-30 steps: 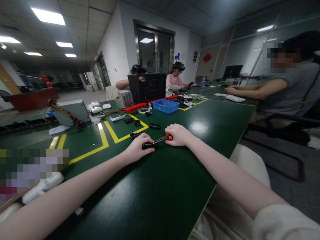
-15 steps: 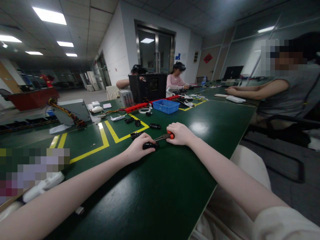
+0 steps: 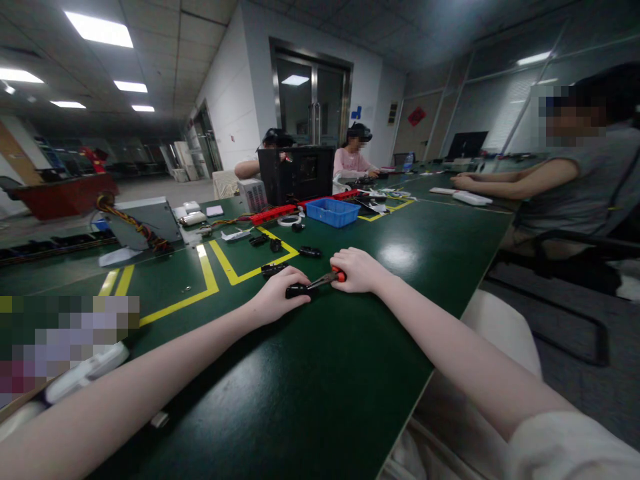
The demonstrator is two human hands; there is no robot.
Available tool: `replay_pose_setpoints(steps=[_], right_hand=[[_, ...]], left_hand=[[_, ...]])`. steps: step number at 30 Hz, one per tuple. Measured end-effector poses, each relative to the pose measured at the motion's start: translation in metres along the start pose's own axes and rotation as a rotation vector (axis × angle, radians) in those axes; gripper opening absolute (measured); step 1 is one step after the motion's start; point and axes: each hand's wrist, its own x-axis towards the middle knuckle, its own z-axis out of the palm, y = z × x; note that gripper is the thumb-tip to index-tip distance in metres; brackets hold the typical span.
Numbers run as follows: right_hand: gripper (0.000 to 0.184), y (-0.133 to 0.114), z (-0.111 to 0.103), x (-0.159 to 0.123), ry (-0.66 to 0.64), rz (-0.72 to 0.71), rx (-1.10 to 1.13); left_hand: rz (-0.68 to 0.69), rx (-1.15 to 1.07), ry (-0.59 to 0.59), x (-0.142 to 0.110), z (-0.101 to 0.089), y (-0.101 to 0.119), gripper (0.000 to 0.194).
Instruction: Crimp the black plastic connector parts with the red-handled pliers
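A black cylindrical part (image 3: 297, 291) lies on the green tabletop (image 3: 320, 373), with the fingers of my left hand (image 3: 277, 295) closed around it. My right hand (image 3: 358, 270) grips red-handled long-nose pliers (image 3: 326, 278). Their narrow jaws point left and meet the right end of the black part; whether they pinch anything there is too small to tell. Just behind my left hand sits a similar black part (image 3: 273, 269), partly covered by my fingers. Another black part (image 3: 310, 252) rests a little farther back.
A blue tray (image 3: 332, 213) stands behind my hands, beside a red power strip (image 3: 274, 215) and a black computer case (image 3: 296, 177). At the left is a metal power supply (image 3: 143, 223) with cables. One person (image 3: 565, 173) sits at the right; two others are across the table.
The pliers have shifted slightly left and down, so their tips now reach the end of the black part. My left hand stays in nearly the same place.
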Motion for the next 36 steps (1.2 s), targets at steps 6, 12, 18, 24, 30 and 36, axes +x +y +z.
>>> replay_pose_setpoints(steps=[6,12,18,24,30,36], right_hand=[[0.021,-0.0012,-0.0004,0.0005,-0.023,0.023,0.004],[0.022,-0.0022,-0.0029,-0.0002,-0.012,0.019,-0.029],[0.022,-0.0027,-0.0029,-0.0007,-0.001,0.019,-0.039],[0.022,-0.0024,-0.003,-0.0003,-0.012,0.026,-0.027],[0.022,-0.0011,-0.0013,0.0001,-0.024,0.03,-0.032],[0.023,-0.0013,-0.0005,0.0001,-0.018,0.037,-0.03]], left_hand=[[-0.007,-0.001,-0.025,0.0002,-0.0008,0.0006,0.017],[-0.015,-0.008,-0.037,0.0002,-0.0013,0.0023,0.016],[-0.011,-0.007,-0.028,0.0003,-0.0016,0.0035,0.016],[-0.015,-0.004,-0.032,0.0004,-0.0016,0.0039,0.016],[-0.033,0.017,-0.046,0.0006,-0.0004,0.0037,0.016],[-0.053,0.031,-0.055,0.0009,0.0004,0.0034,0.016]])
